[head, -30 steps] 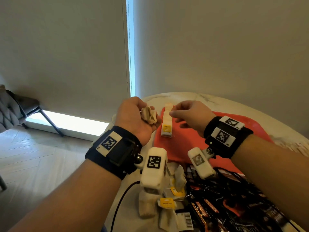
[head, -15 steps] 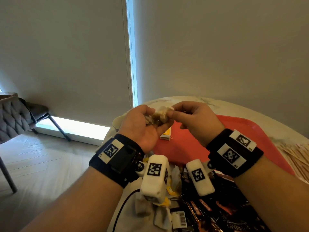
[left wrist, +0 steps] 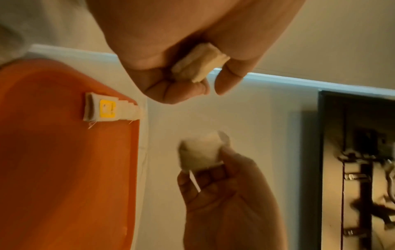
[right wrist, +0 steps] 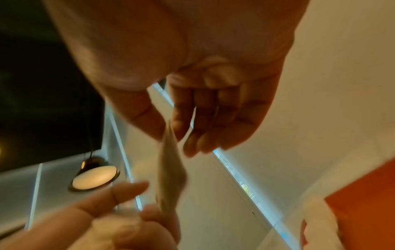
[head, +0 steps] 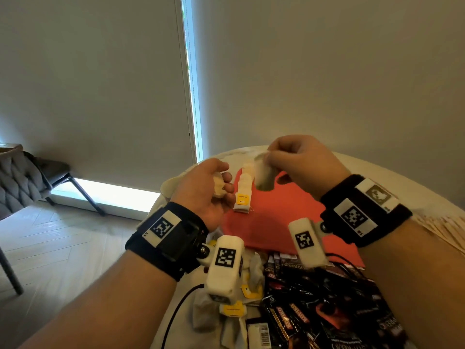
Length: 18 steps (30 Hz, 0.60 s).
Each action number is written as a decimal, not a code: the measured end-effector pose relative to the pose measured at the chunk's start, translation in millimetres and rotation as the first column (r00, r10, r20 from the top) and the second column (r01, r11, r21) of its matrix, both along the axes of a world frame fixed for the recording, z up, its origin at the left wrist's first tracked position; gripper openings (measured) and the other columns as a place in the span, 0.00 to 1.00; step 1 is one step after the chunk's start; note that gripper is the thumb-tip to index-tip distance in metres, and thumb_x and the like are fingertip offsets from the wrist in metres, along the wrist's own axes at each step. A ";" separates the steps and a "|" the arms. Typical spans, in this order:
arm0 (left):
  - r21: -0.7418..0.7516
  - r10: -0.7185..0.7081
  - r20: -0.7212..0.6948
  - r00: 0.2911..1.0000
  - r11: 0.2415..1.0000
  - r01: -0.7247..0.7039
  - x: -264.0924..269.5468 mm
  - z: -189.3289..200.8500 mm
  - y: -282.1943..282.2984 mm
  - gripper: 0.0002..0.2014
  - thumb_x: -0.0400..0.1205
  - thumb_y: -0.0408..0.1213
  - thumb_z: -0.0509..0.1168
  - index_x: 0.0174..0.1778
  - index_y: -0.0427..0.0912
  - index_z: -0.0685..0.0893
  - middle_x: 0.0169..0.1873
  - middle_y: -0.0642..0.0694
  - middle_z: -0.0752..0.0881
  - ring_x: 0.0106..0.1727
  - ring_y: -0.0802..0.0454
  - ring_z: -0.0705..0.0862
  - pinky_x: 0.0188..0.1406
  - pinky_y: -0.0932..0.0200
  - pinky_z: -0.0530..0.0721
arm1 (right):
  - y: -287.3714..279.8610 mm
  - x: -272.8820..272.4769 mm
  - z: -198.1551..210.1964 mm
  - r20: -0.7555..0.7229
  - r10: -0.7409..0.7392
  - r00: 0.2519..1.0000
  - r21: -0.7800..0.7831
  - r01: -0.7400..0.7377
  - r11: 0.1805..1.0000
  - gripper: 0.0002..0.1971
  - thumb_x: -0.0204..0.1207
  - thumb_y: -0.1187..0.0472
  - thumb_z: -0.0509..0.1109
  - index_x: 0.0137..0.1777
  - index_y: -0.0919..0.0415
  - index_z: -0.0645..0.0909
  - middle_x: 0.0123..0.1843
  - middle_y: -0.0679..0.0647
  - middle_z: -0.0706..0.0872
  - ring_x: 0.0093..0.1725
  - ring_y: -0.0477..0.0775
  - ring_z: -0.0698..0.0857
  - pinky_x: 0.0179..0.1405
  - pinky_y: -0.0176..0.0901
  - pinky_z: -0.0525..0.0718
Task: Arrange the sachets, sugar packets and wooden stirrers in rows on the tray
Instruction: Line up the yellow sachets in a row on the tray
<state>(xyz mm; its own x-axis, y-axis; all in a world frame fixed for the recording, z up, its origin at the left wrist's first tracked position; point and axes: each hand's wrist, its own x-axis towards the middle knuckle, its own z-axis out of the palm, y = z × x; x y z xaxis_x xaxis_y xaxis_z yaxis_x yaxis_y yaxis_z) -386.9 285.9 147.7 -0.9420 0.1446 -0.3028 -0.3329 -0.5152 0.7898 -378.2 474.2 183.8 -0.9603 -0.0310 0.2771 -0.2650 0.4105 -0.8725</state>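
Tea-bag sachet (head: 263, 176), blurred, hangs from the pinched fingertips of the right hand (head: 299, 161), raised over the far part of the red tray (head: 271, 222). In the head view the left hand (head: 207, 187) is clenched round a bunch of pale sachets (head: 218, 186), just left of the tray's edge. A row of overlapping sachets (head: 243, 191) lies on the tray's far left part, the nearest one showing a yellow tag. Loose sachets (head: 232, 308) and dark foil packets (head: 324, 306) are heaped at the near edge of the marble table (head: 377, 172), partly covered by the wrist cameras. Wooden stirrers (head: 442, 230) show at the right, cut off by the forearm.

The left wrist view shows the left hand (left wrist: 192, 55) gripping the bunch (left wrist: 199, 65) between thumb and curled fingers; beyond it the right hand (left wrist: 230, 199) holds the single sachet (left wrist: 202, 153) apart from the row (left wrist: 111, 110) on the tray (left wrist: 64, 169).

The right wrist view is heavily blurred: the right hand (right wrist: 213, 110) pinches the smeared sachet (right wrist: 171, 169), the left hand (right wrist: 96, 219) below. A tray corner (right wrist: 367, 194) is cut off at the right.
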 end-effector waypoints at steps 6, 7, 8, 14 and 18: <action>-0.176 -0.038 -0.193 0.980 0.984 0.004 0.2 5.7 1.1 0.06 0.82 0.37 0.74 0.51 0.43 0.84 0.32 0.51 0.75 0.26 0.58 0.67 0.19 0.64 0.67 | -5.7 -5.6 14.4 0.063 0.122 0.991 0.096 -0.128 0.987 0.04 0.78 0.61 0.77 0.42 0.59 0.89 0.32 0.51 0.88 0.35 0.49 0.87 0.39 0.48 0.85; -0.215 -0.055 -0.225 0.973 0.977 0.006 0.9 5.6 0.1 0.06 0.82 0.38 0.75 0.51 0.43 0.86 0.33 0.51 0.76 0.26 0.59 0.68 0.20 0.64 0.67 | -6.2 -6.0 16.1 0.057 0.140 0.988 0.123 -0.146 0.982 0.04 0.78 0.59 0.78 0.43 0.59 0.89 0.32 0.51 0.88 0.35 0.48 0.87 0.39 0.47 0.85; -0.248 -0.078 -0.256 0.963 0.969 0.012 1.8 5.8 -1.1 0.07 0.81 0.38 0.75 0.53 0.42 0.89 0.35 0.50 0.77 0.27 0.59 0.69 0.21 0.64 0.67 | -7.3 -5.4 18.0 0.051 0.154 0.987 0.152 -0.160 0.975 0.05 0.78 0.57 0.78 0.44 0.58 0.90 0.33 0.50 0.89 0.35 0.48 0.87 0.39 0.45 0.86; -0.378 -0.128 -0.341 0.931 0.926 -0.011 5.5 6.7 -8.1 0.02 0.82 0.35 0.75 0.48 0.40 0.90 0.31 0.49 0.85 0.26 0.59 0.72 0.23 0.64 0.67 | -12.3 -8.2 21.0 0.041 0.166 0.985 0.113 -0.170 0.979 0.08 0.79 0.55 0.78 0.48 0.60 0.90 0.37 0.51 0.91 0.38 0.47 0.88 0.39 0.41 0.87; -0.353 -0.031 -0.322 0.946 0.931 -0.090 -1.7 6.0 -10.1 0.02 0.84 0.32 0.74 0.50 0.40 0.88 0.26 0.51 0.86 0.23 0.61 0.71 0.19 0.65 0.67 | -18.7 -9.9 11.8 0.085 0.193 0.978 -0.023 -0.191 0.981 0.09 0.74 0.63 0.82 0.52 0.61 0.87 0.43 0.57 0.92 0.43 0.53 0.91 0.42 0.47 0.91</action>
